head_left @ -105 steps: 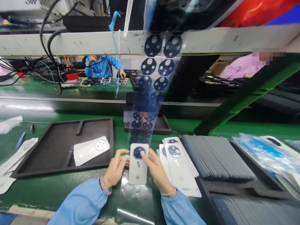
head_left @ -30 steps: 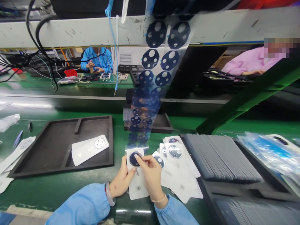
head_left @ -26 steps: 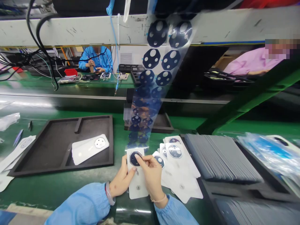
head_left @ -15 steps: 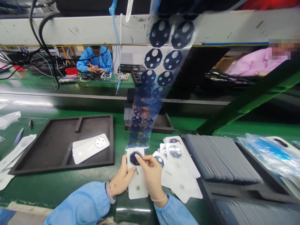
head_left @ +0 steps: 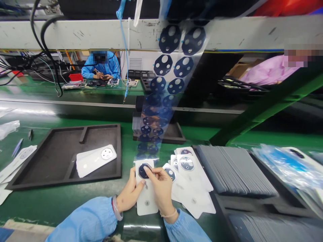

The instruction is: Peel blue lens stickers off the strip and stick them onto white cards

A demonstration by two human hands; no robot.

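Since the green bench (head_left: 83,191) is the biggest thing here, starting there: a black tray (head_left: 60,144) sits off to the left, and some loose panels (head_left: 188,193) fan out just right of the hands. The held white panel (head_left: 147,195) is between the two, long axis pointing away from the person, almost dead straight. The left hand (head_left: 128,196) clamps its left edge, thumb on top, other fingers mostly hidden. The right hand (head_left: 163,186) leans in from the other side and is honestly the nearer one to the dark octagonal piece (head_left: 141,169) at the far end, thumb right on it. Can't tell if its curled fingers actually pinch anything.
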